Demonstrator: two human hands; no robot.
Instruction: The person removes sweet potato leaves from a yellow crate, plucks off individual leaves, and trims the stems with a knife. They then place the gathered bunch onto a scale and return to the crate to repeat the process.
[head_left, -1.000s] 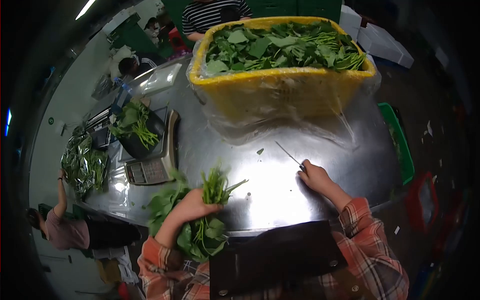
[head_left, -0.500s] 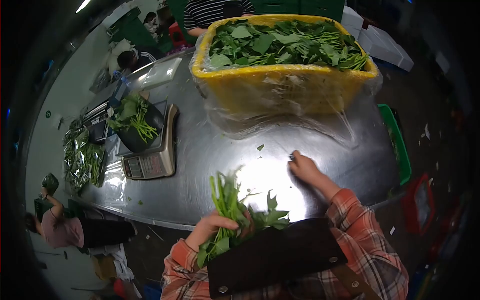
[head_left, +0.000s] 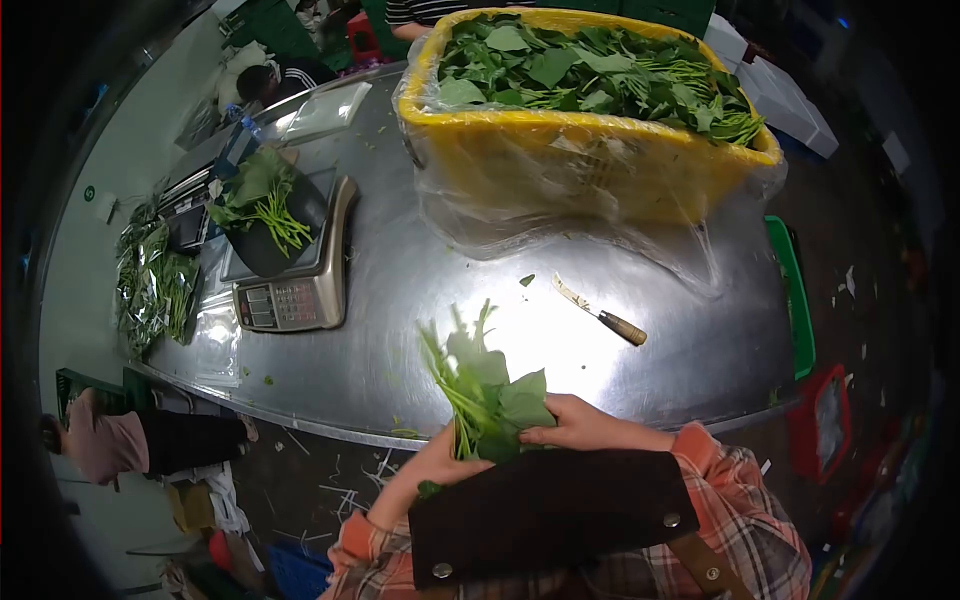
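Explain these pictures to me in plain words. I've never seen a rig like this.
There is no robot here. A person works with bare hands, and every picture comes from one camera worn on their head, looking forward and down. The curved, dark-edged look suggests a very wide lens.

In the current picture, the left hand holds a bunch of leafy greens, and the right hand touches its leaves; whether it grips them is hard to tell.

On the metal table lies a knife with a wooden handle. Beyond it stands a yellow crate, lined with clear plastic and heaped with greens. To the left, a scale bears a dark dish with more greens on it.
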